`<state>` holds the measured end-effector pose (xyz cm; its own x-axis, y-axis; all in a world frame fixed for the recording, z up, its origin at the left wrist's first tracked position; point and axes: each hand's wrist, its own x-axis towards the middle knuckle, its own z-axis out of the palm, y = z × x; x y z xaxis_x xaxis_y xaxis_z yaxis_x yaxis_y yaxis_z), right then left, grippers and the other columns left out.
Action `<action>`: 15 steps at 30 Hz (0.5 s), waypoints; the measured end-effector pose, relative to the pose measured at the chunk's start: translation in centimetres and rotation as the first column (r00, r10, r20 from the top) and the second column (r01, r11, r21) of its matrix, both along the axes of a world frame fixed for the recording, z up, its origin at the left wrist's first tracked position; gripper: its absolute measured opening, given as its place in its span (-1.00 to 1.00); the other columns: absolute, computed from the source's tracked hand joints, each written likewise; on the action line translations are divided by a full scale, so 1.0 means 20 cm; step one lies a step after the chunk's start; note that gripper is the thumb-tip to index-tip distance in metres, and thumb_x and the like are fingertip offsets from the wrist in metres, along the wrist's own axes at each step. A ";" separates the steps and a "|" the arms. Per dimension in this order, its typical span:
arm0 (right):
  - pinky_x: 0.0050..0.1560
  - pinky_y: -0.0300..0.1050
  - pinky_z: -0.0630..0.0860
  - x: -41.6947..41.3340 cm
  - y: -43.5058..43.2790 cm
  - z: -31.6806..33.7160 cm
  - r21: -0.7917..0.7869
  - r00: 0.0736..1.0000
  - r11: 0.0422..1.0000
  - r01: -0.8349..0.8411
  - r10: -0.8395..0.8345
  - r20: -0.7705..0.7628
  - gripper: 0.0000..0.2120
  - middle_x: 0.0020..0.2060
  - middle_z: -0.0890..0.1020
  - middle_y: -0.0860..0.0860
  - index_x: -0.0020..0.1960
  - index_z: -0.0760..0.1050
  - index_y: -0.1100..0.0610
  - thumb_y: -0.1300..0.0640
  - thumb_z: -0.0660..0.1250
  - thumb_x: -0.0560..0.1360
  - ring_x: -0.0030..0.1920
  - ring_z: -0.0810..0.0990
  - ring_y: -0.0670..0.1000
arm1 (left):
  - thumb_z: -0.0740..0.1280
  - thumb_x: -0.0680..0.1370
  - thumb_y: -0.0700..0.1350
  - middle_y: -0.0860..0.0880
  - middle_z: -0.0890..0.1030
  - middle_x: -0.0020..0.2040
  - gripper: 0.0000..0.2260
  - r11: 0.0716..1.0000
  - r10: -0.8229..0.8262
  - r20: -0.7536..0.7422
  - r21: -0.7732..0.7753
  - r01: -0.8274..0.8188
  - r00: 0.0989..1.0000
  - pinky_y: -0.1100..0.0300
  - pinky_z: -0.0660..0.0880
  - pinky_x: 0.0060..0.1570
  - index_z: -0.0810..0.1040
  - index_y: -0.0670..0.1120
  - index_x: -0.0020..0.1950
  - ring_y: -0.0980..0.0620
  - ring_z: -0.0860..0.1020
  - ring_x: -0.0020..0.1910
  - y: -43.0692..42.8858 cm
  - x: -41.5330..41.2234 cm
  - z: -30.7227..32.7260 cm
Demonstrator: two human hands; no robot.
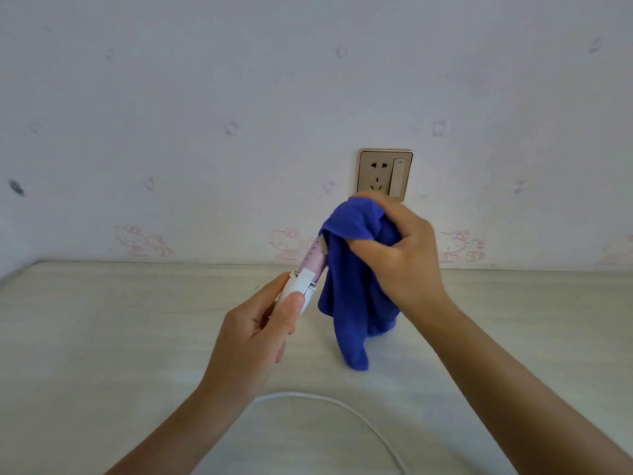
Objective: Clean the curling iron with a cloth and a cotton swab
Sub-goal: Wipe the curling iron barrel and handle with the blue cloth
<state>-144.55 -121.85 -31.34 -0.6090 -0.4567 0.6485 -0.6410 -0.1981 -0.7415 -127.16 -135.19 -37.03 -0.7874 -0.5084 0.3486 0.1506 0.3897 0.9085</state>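
Left hand [251, 332] grips the white handle of the curling iron [306, 272], held tilted above the table [102, 320]. Right hand [399, 255] clutches a blue cloth [349, 286] bunched over the iron's barrel end, cloth hanging down. White cord [342, 406] lies on the table.

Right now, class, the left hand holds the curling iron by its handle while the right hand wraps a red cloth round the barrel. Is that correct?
Not quite: the head view shows a blue cloth, not red. Otherwise yes: the left hand grips the curling iron by its handle and the right hand holds the cloth round the barrel.
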 end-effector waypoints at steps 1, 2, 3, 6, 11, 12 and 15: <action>0.13 -0.20 0.61 0.02 -0.01 -0.02 0.029 0.998 0.998 -0.052 0.053 -0.017 -0.57 0.05 0.72 -0.11 0.18 0.65 -0.04 0.32 0.43 0.39 0.12 0.69 -0.02 | 0.27 0.60 0.20 -0.09 0.42 -0.33 -0.66 1.000 0.026 -0.008 -0.001 -0.026 1.000 0.22 0.33 -0.47 0.65 0.04 0.22 0.04 0.32 -0.46 -0.01 0.00 0.01; 0.18 -0.10 0.61 0.05 -0.03 -0.06 0.077 0.993 0.992 -0.104 0.108 -0.043 -0.56 0.06 0.72 -0.08 0.21 0.65 0.00 0.31 0.45 0.38 0.14 0.69 0.01 | 0.29 0.61 0.19 -0.10 0.42 -0.33 -0.68 0.999 0.051 -0.014 0.005 -0.051 0.999 0.20 0.34 -0.46 0.65 0.05 0.21 0.04 0.33 -0.46 -0.02 0.00 0.01; 0.20 -0.01 0.61 0.08 -0.05 -0.09 0.134 0.986 0.981 -0.142 0.153 -0.074 -0.56 0.06 0.71 -0.07 0.24 0.64 0.02 0.28 0.47 0.39 0.13 0.68 0.03 | 0.29 0.62 0.17 -0.10 0.41 -0.34 -0.70 0.998 0.065 -0.016 0.009 -0.065 0.998 0.19 0.35 -0.45 0.66 0.06 0.22 0.03 0.32 -0.46 -0.04 0.01 0.02; 0.18 0.08 0.64 0.10 -0.08 -0.11 0.175 0.985 0.975 -0.139 0.154 -0.072 -0.56 0.07 0.70 -0.09 0.28 0.62 -0.03 0.25 0.48 0.44 0.13 0.68 0.01 | 0.30 0.61 0.19 -0.02 0.37 -0.38 -0.69 0.999 0.050 -0.018 -0.021 -0.050 0.999 0.15 0.34 -0.46 0.64 0.11 0.27 0.05 0.31 -0.44 -0.06 0.01 0.03; 0.08 -0.23 0.63 -0.01 -0.01 0.00 -0.035 0.998 0.998 0.056 -0.055 0.022 -0.62 0.06 0.72 -0.17 0.21 0.64 -0.10 0.26 0.42 0.48 0.12 0.69 -0.07 | 0.32 0.60 0.20 0.21 0.43 -0.38 -0.73 0.990 0.047 -0.016 -0.136 -0.048 0.999 0.28 0.36 -0.41 0.61 0.26 0.28 0.19 0.35 -0.41 -0.01 0.02 0.02; 0.07 -0.25 0.62 -0.03 0.01 0.01 -0.046 0.996 0.996 0.081 -0.080 0.028 -0.61 0.05 0.72 -0.18 0.19 0.64 -0.14 0.25 0.41 0.47 0.11 0.69 -0.08 | 0.33 0.60 0.21 0.19 0.41 -0.38 -0.74 0.987 0.045 -0.013 -0.152 -0.047 0.999 0.24 0.34 -0.42 0.60 0.28 0.27 0.19 0.33 -0.41 0.00 0.02 0.01; 0.13 -0.22 0.61 0.00 0.01 -0.01 -0.002 1.000 1.000 0.005 -0.005 -0.010 -0.56 0.05 0.72 -0.16 0.20 0.64 -0.12 0.27 0.41 0.41 0.14 0.68 -0.05 | 0.30 0.60 0.24 0.13 0.36 -0.39 -0.71 0.982 0.072 -0.020 -0.172 -0.074 0.997 0.15 0.30 -0.45 0.60 0.21 0.26 0.14 0.30 -0.42 -0.01 0.01 0.00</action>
<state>-144.50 -121.66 -31.45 -0.6051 -0.4526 0.6550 -0.6491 -0.1960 -0.7350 -126.90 -135.39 -36.96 -0.7450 -0.4957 0.4464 0.1274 0.5511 0.8246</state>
